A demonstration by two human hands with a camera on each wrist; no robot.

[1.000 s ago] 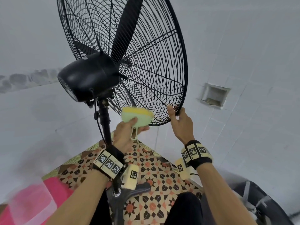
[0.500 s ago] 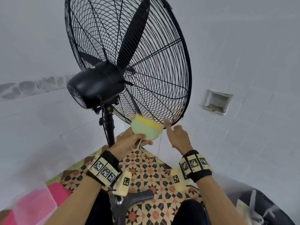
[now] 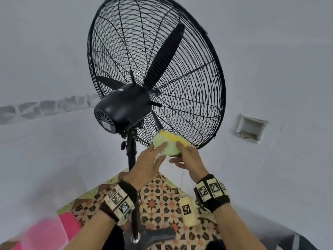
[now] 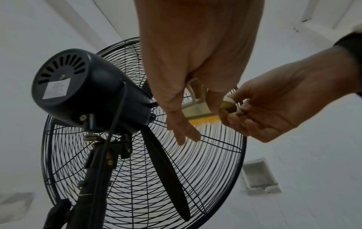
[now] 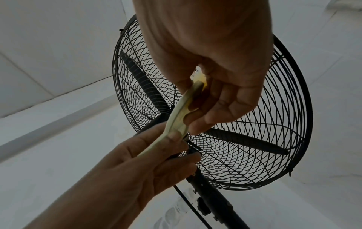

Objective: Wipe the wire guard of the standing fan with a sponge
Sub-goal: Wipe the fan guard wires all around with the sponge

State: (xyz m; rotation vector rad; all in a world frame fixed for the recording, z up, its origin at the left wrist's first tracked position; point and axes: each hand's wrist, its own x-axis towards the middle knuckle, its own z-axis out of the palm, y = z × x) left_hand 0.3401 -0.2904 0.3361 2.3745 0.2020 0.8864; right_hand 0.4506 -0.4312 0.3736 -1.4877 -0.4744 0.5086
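The black standing fan's wire guard (image 3: 189, 83) fills the upper middle of the head view, seen from behind. A green sponge (image 3: 168, 146) with a yellow face is held up against the guard's lower wires. My left hand (image 3: 160, 150) grips its left end, thumb on top. My right hand (image 3: 178, 152) grips its right end with curled fingers. In the left wrist view the sponge (image 4: 195, 110) sits between my left hand (image 4: 184, 124) and right hand (image 4: 231, 114). In the right wrist view the bent sponge (image 5: 180, 117) is pinched by my right hand (image 5: 197, 117) and left hand (image 5: 176, 144).
The black motor housing (image 3: 124, 109) and pole (image 3: 131, 159) stand just left of my hands. Below lie a patterned mat (image 3: 162, 199), a pink object (image 3: 45, 231) and the fan base (image 3: 158, 237). A recessed niche (image 3: 250, 129) is in the white tiled wall at right.
My right hand has left the guard's rim and taken hold of the sponge's right end. My left hand has carried the sponge to the guard's lower wires. The view has tilted upward.
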